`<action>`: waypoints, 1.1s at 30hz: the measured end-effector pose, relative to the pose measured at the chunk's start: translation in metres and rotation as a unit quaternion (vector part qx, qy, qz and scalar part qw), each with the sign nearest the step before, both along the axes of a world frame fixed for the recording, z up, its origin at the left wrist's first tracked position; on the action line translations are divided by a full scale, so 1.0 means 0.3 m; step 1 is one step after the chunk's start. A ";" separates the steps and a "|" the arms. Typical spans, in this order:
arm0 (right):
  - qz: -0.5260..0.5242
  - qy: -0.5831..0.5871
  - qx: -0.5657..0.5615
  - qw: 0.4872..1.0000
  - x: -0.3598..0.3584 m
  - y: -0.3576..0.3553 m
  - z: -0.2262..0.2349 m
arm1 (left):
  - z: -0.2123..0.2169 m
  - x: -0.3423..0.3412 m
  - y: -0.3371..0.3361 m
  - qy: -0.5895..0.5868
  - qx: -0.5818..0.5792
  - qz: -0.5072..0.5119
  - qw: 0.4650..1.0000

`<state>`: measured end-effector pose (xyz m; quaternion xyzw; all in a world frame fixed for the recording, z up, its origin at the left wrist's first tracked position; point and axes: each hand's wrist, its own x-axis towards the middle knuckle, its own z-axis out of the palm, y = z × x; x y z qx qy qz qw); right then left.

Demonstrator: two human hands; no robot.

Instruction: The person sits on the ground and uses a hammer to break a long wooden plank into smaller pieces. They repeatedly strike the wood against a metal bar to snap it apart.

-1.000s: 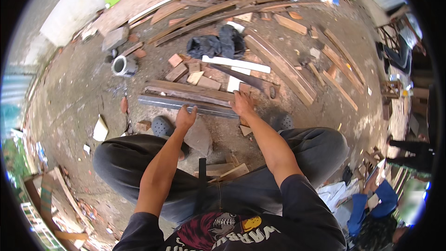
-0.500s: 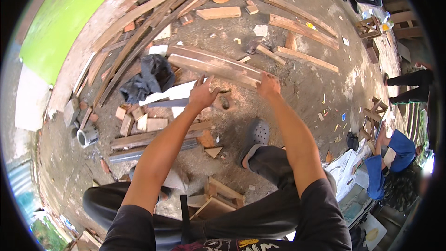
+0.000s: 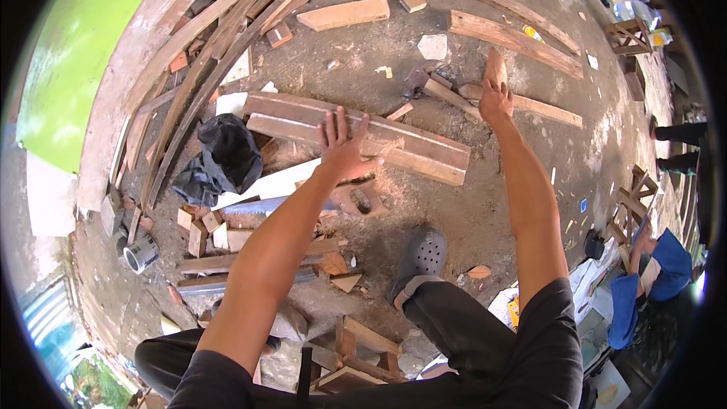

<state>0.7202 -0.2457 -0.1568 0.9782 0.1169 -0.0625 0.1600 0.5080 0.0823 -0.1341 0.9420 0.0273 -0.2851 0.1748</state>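
Observation:
Two thick wooden beams [image 3: 424,148] lie side by side on the ground in front of me. My left hand [image 3: 344,148] is spread flat over the nearer beam, fingers apart. Stretched out to the far right, my right hand [image 3: 497,104] is at the near end of a short wooden block [image 3: 495,66], fingers partly apart; whether they touch it is unclear. Left of that hand lies a hammer [image 3: 448,97] with a wooden handle. A handsaw [image 3: 360,198] with a wooden grip rests below my left hand, its blade partly hidden by my forearm.
Long planks [image 3: 522,44] lie at the far right, and a stack of curved-looking boards [image 3: 219,60] at the left. A dark cloth [image 3: 223,155], offcuts [image 3: 198,236] and a grey can [image 3: 141,254] are at left. Other people sit and stand along the right edge.
My right hand has let go of the beams' right end and reached far right toward the short block. The beams have turned slightly, and my left hand has opened over them.

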 end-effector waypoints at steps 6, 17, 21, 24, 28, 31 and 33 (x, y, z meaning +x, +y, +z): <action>0.098 0.008 0.026 0.995 -0.119 0.104 0.312 | 0.009 -0.022 0.088 -0.003 -0.104 0.062 0.993; 0.326 0.049 0.146 0.933 -0.845 0.953 1.014 | 0.455 -0.436 -0.013 -0.318 -0.399 0.267 0.818; 0.483 0.076 0.254 0.834 -1.177 1.193 1.052 | 0.394 -0.682 0.170 -0.380 -0.328 0.380 0.777; 0.513 0.215 0.357 0.751 -1.327 1.288 1.064 | 0.282 -0.907 0.389 -0.358 -0.205 0.509 0.756; 0.452 0.306 0.249 0.800 -1.345 1.251 0.809 | 0.470 -1.233 0.451 -0.406 -0.393 0.640 0.521; 0.486 0.327 0.108 0.803 -1.403 1.183 0.639 | 0.458 -1.436 0.551 -0.427 -0.439 0.673 0.415; 0.482 0.336 0.062 0.807 -1.436 1.149 0.544 | 0.427 -1.534 0.602 -0.413 -0.454 0.700 0.364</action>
